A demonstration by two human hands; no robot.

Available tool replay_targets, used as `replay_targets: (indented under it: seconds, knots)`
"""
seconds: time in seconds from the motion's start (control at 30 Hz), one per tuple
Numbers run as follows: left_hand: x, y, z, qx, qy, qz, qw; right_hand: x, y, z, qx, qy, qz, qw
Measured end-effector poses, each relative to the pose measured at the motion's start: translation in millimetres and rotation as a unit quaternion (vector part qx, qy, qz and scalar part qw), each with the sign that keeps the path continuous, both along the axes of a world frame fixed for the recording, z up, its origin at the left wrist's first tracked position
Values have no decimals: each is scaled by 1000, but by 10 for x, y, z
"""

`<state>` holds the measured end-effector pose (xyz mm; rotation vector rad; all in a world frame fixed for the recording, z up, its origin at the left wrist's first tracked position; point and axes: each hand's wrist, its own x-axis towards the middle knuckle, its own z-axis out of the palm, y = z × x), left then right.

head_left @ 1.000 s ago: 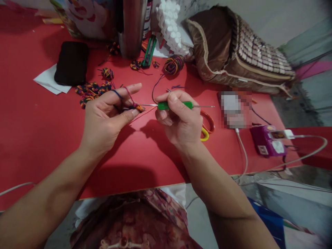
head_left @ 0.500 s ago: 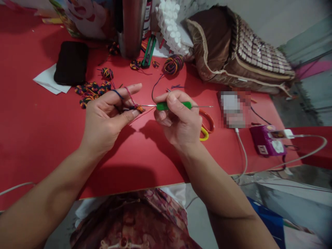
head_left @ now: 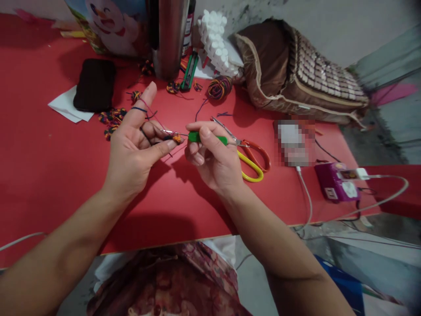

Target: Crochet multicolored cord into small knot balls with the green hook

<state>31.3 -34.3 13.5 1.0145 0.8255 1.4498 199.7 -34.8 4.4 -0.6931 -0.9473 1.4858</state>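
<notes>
My left hand pinches a small multicoloured crochet piece between thumb and fingers. Dark and pink yarn runs over its raised index finger down to the piece. In my right hand is a crochet hook with a green handle; its metal shaft points left and meets the crochet piece. Scissors with one orange and one yellow handle lie partly behind the right hand. Beyond the hands sits a ball of multicoloured yarn, with a strand trailing toward me.
Finished-looking yarn pieces lie left of my left hand, by a black phone on white paper. A green box cutter, a metal flask and a brown cushion stand behind. Right are a purple power block and cables.
My left index finger has risen from pointing right to pointing up, lifting the yarn. My right hand and the hook have shifted left, uncovering more of the scissors.
</notes>
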Motion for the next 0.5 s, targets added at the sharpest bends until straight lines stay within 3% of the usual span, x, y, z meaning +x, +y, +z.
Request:
replay_targets:
  seconds: [0.27, 0.37, 0.5]
  knots:
    - [15, -12, 44, -25, -41, 21, 999, -69, -7, -66, 72, -15, -42, 996]
    - [29, -13, 49, -10, -50, 44, 998, -64, -27, -89, 120, -59, -74, 988]
    - [41, -16, 38, -48, -60, 23, 997, -62, -123, -83, 191, -153, -141, 959]
